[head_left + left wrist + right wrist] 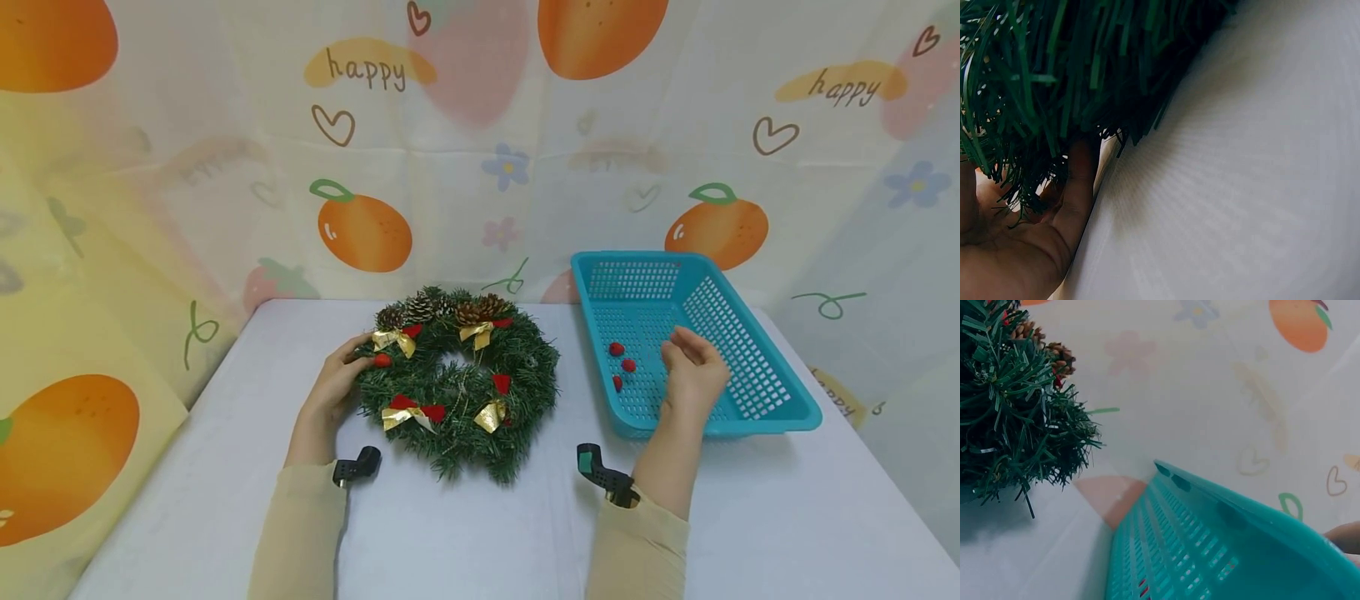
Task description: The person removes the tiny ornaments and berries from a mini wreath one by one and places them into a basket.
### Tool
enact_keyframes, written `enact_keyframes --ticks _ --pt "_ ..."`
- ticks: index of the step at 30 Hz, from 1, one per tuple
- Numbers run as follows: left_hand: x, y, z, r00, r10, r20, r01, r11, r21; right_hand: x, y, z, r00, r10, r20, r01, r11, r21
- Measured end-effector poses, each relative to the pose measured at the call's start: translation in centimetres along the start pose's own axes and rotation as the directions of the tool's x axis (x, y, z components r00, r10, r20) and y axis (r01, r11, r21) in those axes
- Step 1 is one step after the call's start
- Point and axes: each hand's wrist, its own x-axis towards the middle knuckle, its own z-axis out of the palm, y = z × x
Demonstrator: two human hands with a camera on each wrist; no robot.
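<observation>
A green wreath (536, 367) lies on the table, trimmed with gold bows (491, 415), red pieces and pine cones (418, 308). My left hand (335, 379) grips its left edge; in the left wrist view, fingers (1079, 194) reach in under the green needles. The left thumb lies beside a small red ball (382, 360) on the wreath. Over the blue basket (780, 421), my right hand (693, 371) hovers with loosely bent fingers, and nothing shows in them. Several small red balls (628, 365) lie on the basket floor, left of that hand. The right wrist view barely catches the hand, behind the rim.
A white cloth covers the table (465, 542). The basket stands at the back right, its raised wall (1166, 537) between the wreath and the right hand. Behind everything hangs a curtain (465, 192) printed with oranges and hearts.
</observation>
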Motion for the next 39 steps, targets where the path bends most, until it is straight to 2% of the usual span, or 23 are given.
enact_keyframes --ticks 5,10,16,21,27,35,39 --pt "-0.1 0.1 0.0 1.0 -0.004 -0.001 0.004 1.0 -0.017 0.0 -0.1 0.1 1.0 0.015 -0.006 -0.015 0.999 0.034" --pt "-0.1 -0.1 -0.1 1.0 -0.001 -0.007 0.001 1.0 -0.004 0.0 0.0 0.2 1.0 -0.002 0.006 0.001 0.998 0.068" --pt "-0.1 -0.1 -0.1 1.0 -0.008 -0.007 0.007 1.0 -0.017 0.1 0.1 0.3 1.0 -0.011 0.009 0.01 0.998 0.055" --pt "-0.6 0.8 0.0 0.999 -0.031 0.007 0.032 0.998 -0.058 0.1 0.1 0.5 1.0 -0.016 0.015 0.015 0.999 0.05" --pt "-1.6 1.9 0.2 0.999 -0.03 0.021 0.032 0.997 -0.074 -0.2 0.1 1.0 0.999 -0.028 0.032 0.026 0.998 0.065" --pt "-0.5 0.5 0.1 1.0 -0.023 0.009 0.024 0.998 -0.063 -1.3 -0.2 2.0 0.996 -0.057 0.066 0.051 0.995 0.091" --pt "-0.2 0.0 0.1 1.0 -0.018 0.006 0.018 0.998 -0.059 -2.2 -0.1 3.1 0.987 -0.109 0.119 0.101 0.992 0.069"
